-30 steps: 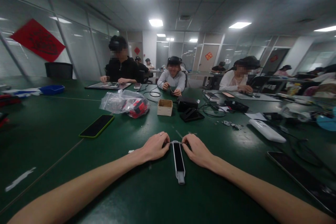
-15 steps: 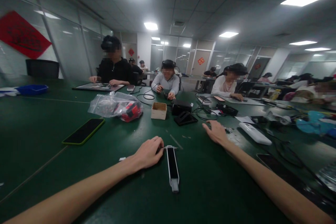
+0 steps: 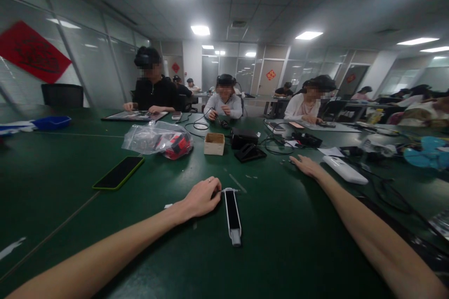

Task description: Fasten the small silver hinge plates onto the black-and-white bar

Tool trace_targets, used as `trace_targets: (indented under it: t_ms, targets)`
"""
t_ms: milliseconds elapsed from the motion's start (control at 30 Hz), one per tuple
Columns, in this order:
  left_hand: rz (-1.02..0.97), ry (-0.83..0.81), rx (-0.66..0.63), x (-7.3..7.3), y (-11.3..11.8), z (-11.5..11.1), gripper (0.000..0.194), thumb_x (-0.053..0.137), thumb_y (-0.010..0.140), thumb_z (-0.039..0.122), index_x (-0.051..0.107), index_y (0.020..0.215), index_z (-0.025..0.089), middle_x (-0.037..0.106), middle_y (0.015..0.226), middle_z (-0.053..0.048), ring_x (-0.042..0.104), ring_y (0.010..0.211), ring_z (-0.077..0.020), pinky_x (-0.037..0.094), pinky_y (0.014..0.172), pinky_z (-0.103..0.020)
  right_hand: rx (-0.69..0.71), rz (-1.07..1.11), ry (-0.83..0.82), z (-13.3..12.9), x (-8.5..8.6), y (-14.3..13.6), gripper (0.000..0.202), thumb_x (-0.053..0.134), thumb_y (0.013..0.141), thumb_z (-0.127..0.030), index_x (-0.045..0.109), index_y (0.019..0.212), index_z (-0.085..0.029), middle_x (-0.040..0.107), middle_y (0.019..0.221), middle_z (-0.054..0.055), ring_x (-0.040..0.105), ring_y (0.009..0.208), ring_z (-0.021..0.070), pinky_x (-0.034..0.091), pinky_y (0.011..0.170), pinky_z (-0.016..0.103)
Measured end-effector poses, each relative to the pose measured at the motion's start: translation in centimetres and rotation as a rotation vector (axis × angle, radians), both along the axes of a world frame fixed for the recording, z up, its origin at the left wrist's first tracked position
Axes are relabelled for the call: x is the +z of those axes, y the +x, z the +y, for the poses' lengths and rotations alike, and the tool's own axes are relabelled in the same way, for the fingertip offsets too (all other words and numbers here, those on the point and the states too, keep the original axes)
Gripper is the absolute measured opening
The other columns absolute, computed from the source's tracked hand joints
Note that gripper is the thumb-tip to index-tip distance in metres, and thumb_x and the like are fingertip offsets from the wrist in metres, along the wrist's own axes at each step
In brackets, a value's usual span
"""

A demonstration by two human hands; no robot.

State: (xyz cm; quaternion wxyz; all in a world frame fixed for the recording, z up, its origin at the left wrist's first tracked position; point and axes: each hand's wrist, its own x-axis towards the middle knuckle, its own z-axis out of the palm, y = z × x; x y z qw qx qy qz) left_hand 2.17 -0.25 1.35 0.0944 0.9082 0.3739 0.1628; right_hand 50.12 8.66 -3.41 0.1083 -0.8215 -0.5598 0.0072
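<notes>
In the head view a narrow device with a white frame and a long black face (image 3: 232, 210) lies on the green table, its grey end toward me. A thin crosspiece sticks out at its far end. My left hand (image 3: 205, 196) rests beside that end, fingers curled closed at the crosspiece's left tip; the exact grip is partly hidden. Farther off to the right, my right hand (image 3: 308, 166) reaches low over the table with fingers stretched out. Its fingertips are at some tiny shiny parts (image 3: 283, 161), too small to name.
Ahead stand a small open cardboard box (image 3: 214, 145), a black box (image 3: 243, 138) and a black stand (image 3: 249, 153). Leftward lie a plastic bag with red items (image 3: 157, 140) and a green-edged phone (image 3: 119, 173). A white power bank (image 3: 344, 169) and cables lie right. Several people sit opposite.
My right hand has moved to the right and slightly away from me, uncovering tiny parts on the table. My left hand stays by the device. The view has shifted slightly.
</notes>
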Motion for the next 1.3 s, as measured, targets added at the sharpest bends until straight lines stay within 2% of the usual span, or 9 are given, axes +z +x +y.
trace_targets:
  t_ms: [133,367,567,767,900,1067,1167,1300]
  targets:
    - [0.004,-0.005,0.009,0.0,0.0,0.0,0.008,0.046,0.083,0.020,0.051,0.090,0.019,0.057,0.087,-0.003,0.055,0.077,-0.0174,0.043,0.067,-0.028,0.091,0.046,-0.043,-0.1,0.0,-0.1,0.081,0.025,0.085,-0.067,0.032,0.142,-0.010,0.035,0.144,0.018,0.036,0.130,0.0318,0.029,0.105,0.043]
    - [-0.008,0.011,-0.013,-0.2,0.0,0.2,0.008,0.047,0.081,0.018,0.051,0.088,0.018,0.058,0.083,-0.002,0.055,0.074,-0.0171,0.041,0.064,-0.027,0.256,0.076,-0.037,-0.4,0.3,-1.0,0.079,0.036,0.080,-0.070,0.037,0.140,-0.019,0.038,0.144,0.012,0.032,0.133,0.0309,0.025,0.108,0.043]
    - [0.000,0.019,-0.023,-0.3,0.0,0.2,0.009,0.047,0.080,0.017,0.051,0.087,0.019,0.058,0.083,-0.002,0.055,0.075,-0.0170,0.042,0.065,-0.027,0.390,0.087,-0.027,-0.6,0.6,-3.3,0.067,0.037,0.084,-0.064,0.040,0.138,-0.026,0.034,0.146,0.008,0.034,0.131,0.0293,0.027,0.109,0.043]
    - [0.014,-0.003,-0.012,-0.1,-0.1,0.1,0.010,0.047,0.080,0.018,0.052,0.088,0.018,0.058,0.086,-0.003,0.055,0.076,-0.0173,0.043,0.066,-0.027,0.478,0.072,-0.021,-0.8,0.5,-5.6,0.059,0.035,0.087,-0.058,0.043,0.136,-0.026,0.034,0.146,0.004,0.029,0.134,0.0268,0.025,0.110,0.043]
    - [0.020,-0.019,-0.006,0.0,-0.1,-0.1,0.010,0.046,0.081,0.019,0.052,0.089,0.018,0.058,0.087,-0.003,0.055,0.075,-0.0170,0.043,0.065,-0.027,0.550,0.075,0.005,-3.0,0.6,-8.0,0.055,0.035,0.090,-0.052,0.045,0.135,-0.024,0.036,0.146,0.004,0.029,0.135,0.0232,0.024,0.111,0.040]
    - [0.000,-0.004,-0.029,0.0,-0.1,-0.1,0.009,0.046,0.080,0.018,0.052,0.088,0.018,0.058,0.086,-0.003,0.055,0.075,-0.0172,0.042,0.065,-0.027,0.674,0.154,0.034,-7.9,0.7,-12.9,0.054,0.034,0.092,-0.051,0.041,0.138,-0.024,0.036,0.145,0.004,0.029,0.135,0.0218,0.023,0.112,0.041]
    - [-0.002,0.003,-0.032,-0.1,-0.1,0.0,0.010,0.047,0.080,0.018,0.052,0.088,0.018,0.058,0.085,-0.003,0.055,0.075,-0.0175,0.042,0.065,-0.027,0.680,0.188,0.037,-10.2,0.8,-15.3,0.054,0.035,0.092,-0.052,0.040,0.138,-0.026,0.033,0.147,0.002,0.028,0.135,0.0229,0.025,0.111,0.044]
    - [-0.006,0.012,-0.043,-0.2,-0.1,0.1,0.009,0.047,0.080,0.018,0.052,0.088,0.018,0.058,0.083,-0.003,0.055,0.074,-0.0174,0.042,0.064,-0.027,0.661,0.206,0.070,-11.4,0.9,-16.9,0.052,0.036,0.091,-0.052,0.044,0.135,-0.025,0.037,0.145,0.003,0.032,0.133,0.0231,0.027,0.110,0.042]
